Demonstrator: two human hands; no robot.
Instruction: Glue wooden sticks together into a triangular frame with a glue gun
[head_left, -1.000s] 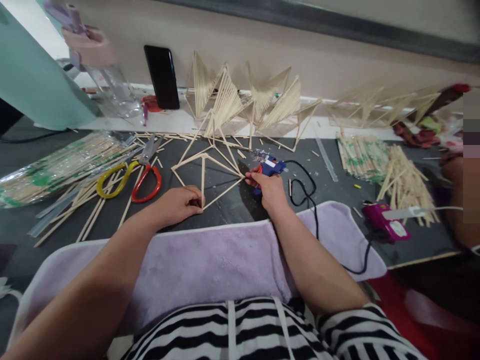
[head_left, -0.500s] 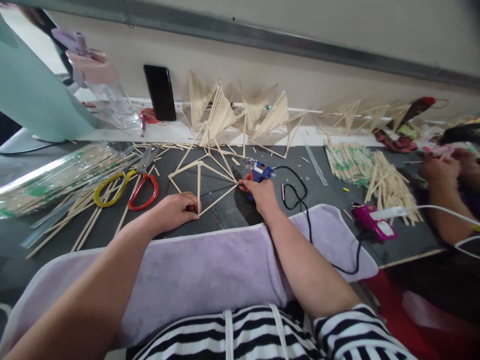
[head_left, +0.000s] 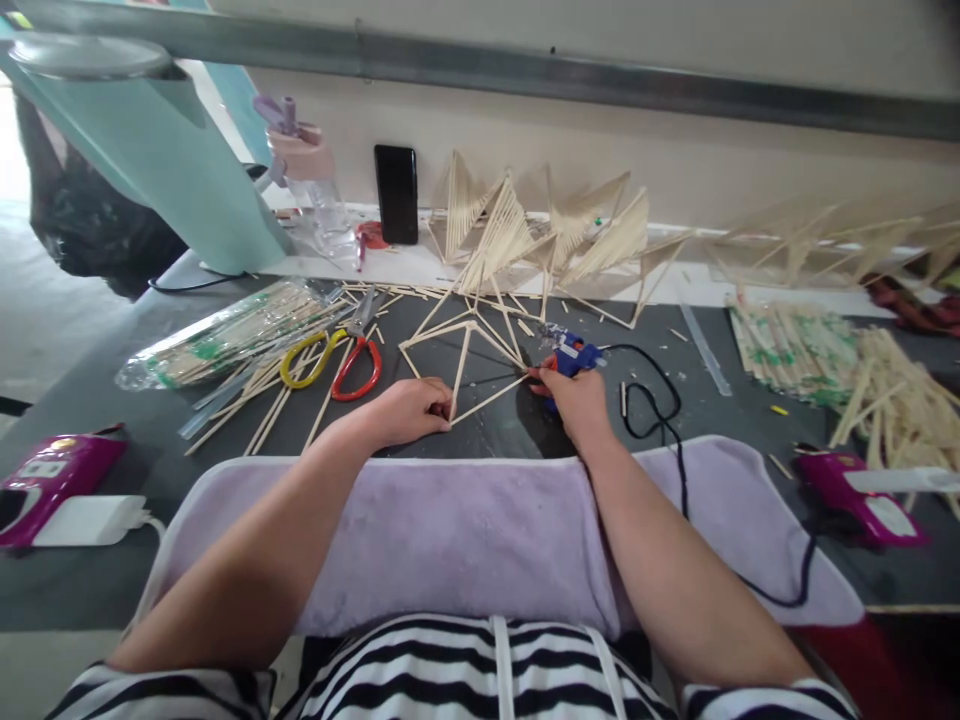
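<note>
A frame of thin wooden sticks [head_left: 460, 368] stands on the dark grey table in front of me. My left hand [head_left: 420, 408] pinches its near corner, where sticks meet. At the frame's right corner, the fingertips of my right hand [head_left: 571, 392] are closed on the stick ends. A blue glue gun [head_left: 571, 354] lies right behind and against my right hand, its black cord running off to the right. Behind the frame, finished-looking fan-shaped stick structures [head_left: 506, 235] lean near the wall.
Scissors with yellow and red handles [head_left: 358, 368] and a bag of sticks [head_left: 232, 330] lie at left. A phone [head_left: 397, 195], a bottle [head_left: 309, 180], and a leaning teal container [head_left: 165, 150] stand behind. Stick bundles [head_left: 787, 345] and a magenta power socket [head_left: 862, 497] are at right; a purple cloth [head_left: 480, 540] lies in front.
The view has swung left, so things appear farther right and a second magenta socket shows at left. Both hands keep their places on the stick frame.
</note>
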